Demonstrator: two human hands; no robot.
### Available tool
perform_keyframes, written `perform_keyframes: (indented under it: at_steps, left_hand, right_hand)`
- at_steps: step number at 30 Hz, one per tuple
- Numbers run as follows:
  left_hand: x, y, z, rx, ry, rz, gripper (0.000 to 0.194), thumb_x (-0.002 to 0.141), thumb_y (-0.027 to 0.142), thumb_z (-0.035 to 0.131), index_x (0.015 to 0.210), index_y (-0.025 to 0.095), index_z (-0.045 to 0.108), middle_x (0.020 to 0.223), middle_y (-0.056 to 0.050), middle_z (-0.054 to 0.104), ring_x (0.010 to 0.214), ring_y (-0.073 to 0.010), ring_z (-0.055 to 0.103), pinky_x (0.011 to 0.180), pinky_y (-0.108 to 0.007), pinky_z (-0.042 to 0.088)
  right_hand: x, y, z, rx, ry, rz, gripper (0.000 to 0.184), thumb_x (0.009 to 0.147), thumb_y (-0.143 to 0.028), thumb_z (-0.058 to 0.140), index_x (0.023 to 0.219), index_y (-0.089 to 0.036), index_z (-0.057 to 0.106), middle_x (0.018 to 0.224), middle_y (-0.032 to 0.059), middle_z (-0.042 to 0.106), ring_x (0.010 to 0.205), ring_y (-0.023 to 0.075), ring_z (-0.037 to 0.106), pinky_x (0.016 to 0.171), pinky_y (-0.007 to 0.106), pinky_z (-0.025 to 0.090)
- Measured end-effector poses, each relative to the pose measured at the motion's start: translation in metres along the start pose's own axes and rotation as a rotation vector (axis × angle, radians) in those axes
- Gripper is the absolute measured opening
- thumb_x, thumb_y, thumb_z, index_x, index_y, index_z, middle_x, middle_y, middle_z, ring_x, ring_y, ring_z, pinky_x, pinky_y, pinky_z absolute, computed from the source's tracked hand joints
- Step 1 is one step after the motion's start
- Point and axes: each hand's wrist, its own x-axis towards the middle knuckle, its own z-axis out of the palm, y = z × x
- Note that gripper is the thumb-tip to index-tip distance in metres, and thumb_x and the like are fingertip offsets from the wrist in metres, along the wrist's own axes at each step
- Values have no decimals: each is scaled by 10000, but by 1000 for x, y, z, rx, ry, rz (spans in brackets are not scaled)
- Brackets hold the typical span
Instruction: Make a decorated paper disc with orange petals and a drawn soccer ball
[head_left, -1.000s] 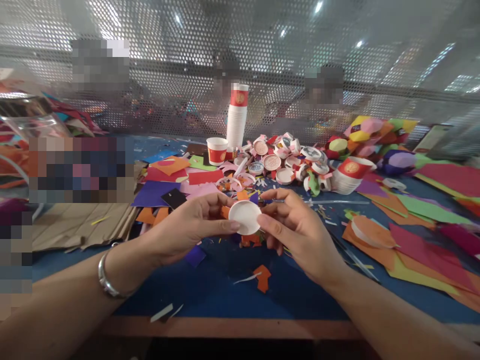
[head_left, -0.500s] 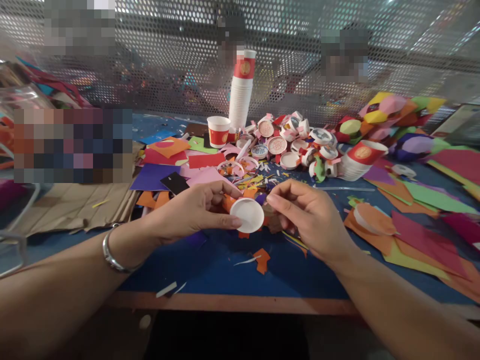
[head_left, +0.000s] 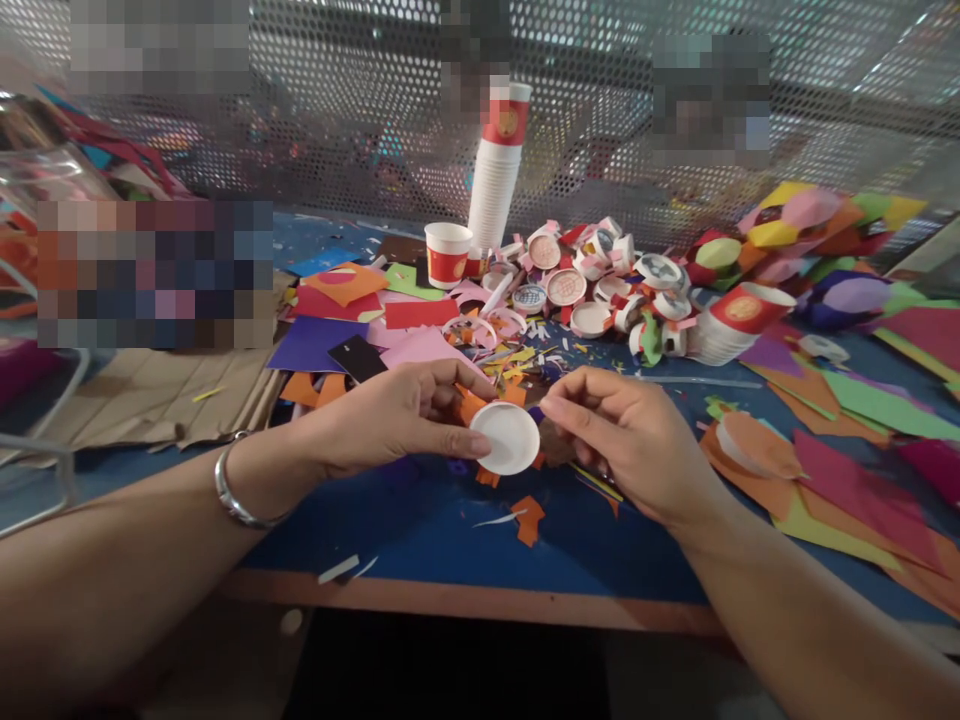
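My left hand [head_left: 397, 415] pinches a small white round paper-cup bottom [head_left: 509, 437] by its left rim, with orange paper bits behind it. A silver bangle [head_left: 234, 490] sits on that wrist. My right hand [head_left: 630, 440] hovers just right of the white disc, fingers curled and pinched together; what they hold, if anything, is too small to name. Both hands are above the blue table [head_left: 450, 540], near its front edge.
A tall stack of red-and-white paper cups [head_left: 496, 165] and a single cup [head_left: 447, 254] stand at the back. A heap of cut cup pieces [head_left: 600, 290] lies behind my hands. Coloured paper sheets [head_left: 840, 450] cover the right; cardboard [head_left: 150, 400] lies left. A perforated metal screen [head_left: 360, 120] closes the back.
My right hand has let go of the white disc and drawn slightly to the right. The left hand keeps hold of it. The view has tilted down a little.
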Motion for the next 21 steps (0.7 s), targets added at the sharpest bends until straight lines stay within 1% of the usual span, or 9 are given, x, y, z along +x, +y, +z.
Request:
perform_keyframes:
  at_steps: [4,9,14,16,19,21]
  left_hand:
    - [0,0,-5,34,5,35,448,809,244,849,1196,194,627,948,-23,772,830,-146,717,727,-261,542]
    - [-2,6,-7,66,31,32,446,820,196,821,1216,188,616,868,12,736,767,-125,678,668,-232,494]
    - [-5,9,-8,28,84,34,461,817,230,832,1205,171,589,926,-25,749,821,-150,692,721,-261,511]
    - [-7,11,-8,39,68,32,442,835,219,816,1209,164,587,910,-17,735,804,-135,678,698,-241,496]
    - [-9,14,-10,76,9,33,419,856,185,784,1226,160,589,844,19,699,742,-102,645,642,-204,457]
    - [-9,15,-12,104,-32,30,428,861,185,780,1243,169,587,801,44,678,710,-95,639,627,-198,451]
  right_hand:
    - [0,1,-2,-2,2,12,306,890,-476,767,797,-202,667,608,-37,580,468,81,463,384,214,282]
    - [0,0,-3,51,-36,58,317,869,-466,791,776,-194,658,609,-41,590,462,64,464,394,197,282]
    - [-3,0,-3,138,-54,126,315,859,-443,807,759,-184,657,605,-42,603,455,48,462,398,178,274]
    - [-6,-1,-1,162,-55,153,325,853,-445,813,750,-182,653,606,-43,601,449,41,452,397,174,269]
    - [-12,-3,1,159,-73,187,330,853,-450,810,752,-183,646,617,-45,598,445,38,443,398,174,272]
    - [-18,-3,1,133,-96,214,324,858,-449,804,762,-185,642,622,-47,595,446,38,447,399,174,272]
